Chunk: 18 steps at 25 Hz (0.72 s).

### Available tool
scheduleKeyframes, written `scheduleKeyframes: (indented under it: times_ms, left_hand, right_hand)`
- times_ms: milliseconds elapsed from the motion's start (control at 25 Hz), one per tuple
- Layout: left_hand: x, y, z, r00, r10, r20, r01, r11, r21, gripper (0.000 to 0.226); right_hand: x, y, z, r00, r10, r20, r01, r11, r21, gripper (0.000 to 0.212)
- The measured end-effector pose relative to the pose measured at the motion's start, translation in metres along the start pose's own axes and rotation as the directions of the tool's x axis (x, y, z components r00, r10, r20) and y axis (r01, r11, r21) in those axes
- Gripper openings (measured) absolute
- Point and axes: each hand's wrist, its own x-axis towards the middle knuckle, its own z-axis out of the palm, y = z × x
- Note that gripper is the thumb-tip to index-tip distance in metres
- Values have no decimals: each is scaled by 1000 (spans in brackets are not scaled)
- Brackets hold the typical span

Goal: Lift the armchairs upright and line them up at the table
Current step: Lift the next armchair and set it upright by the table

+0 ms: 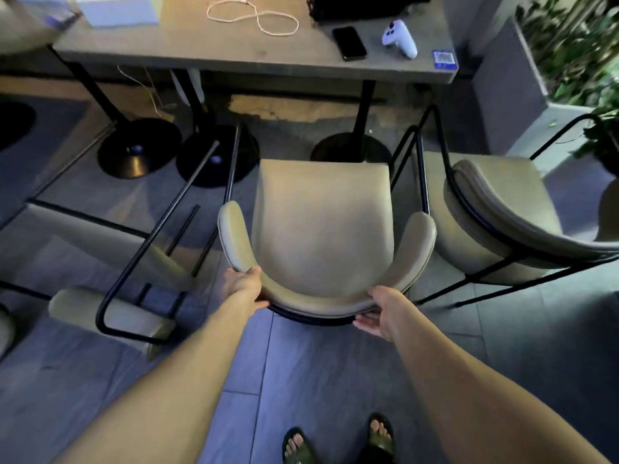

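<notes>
Your feet in dark sandals (pixel 338 442) stand on the tiled floor (pixel 301 370), and both your arms reach straight forward and down from the near corners of the view. Your left hand (pixel 244 285) wraps the left curve of the middle armchair (pixel 323 229) where backrest turns into armrest, thumb on top, fingers curled under the padded rim. Your right hand (pixel 380 311) holds the right side of the same backrest, thumb over the top edge, palm and fingers cupped under the black frame; it looks looser than the left, though it does have the rim.

That chair stands upright, its seat facing away from you toward the counter (pixel 254 51), long axis running from your hands to the counter edge, front edge close to a black pedestal base (pixel 350 149).

To your left, a tipped armchair (pixel 110 262) lies on its side, black legs pointing toward the counter and to the right. To your right, a second upright armchair (pixel 502 222) sits just beside the middle one, turned somewhat leftward.

On the counter lie a dark phone (pixel 349 42), a white game controller (pixel 400 37) and a looped cord (pixel 254 16).
</notes>
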Motion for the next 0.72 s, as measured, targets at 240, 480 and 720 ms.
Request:
scheduleKeyframes:
  times_ms: [240,480,720]
  left_hand:
    - [34,61,15,984,-24,179,29,999,-28,40]
    - [47,89,30,974,-109,197,106,994,25,52]
    - [34,96,18,969,-115,219,100,992,79,47]
  right_hand:
    - [16,-60,26,995,-96,-11,95,992,-86,27]
    - [26,-93,26,998,-65,-2,64,982,-180,27]
    - [22,-98,25,1000,-23,0,22,981,-192,36]
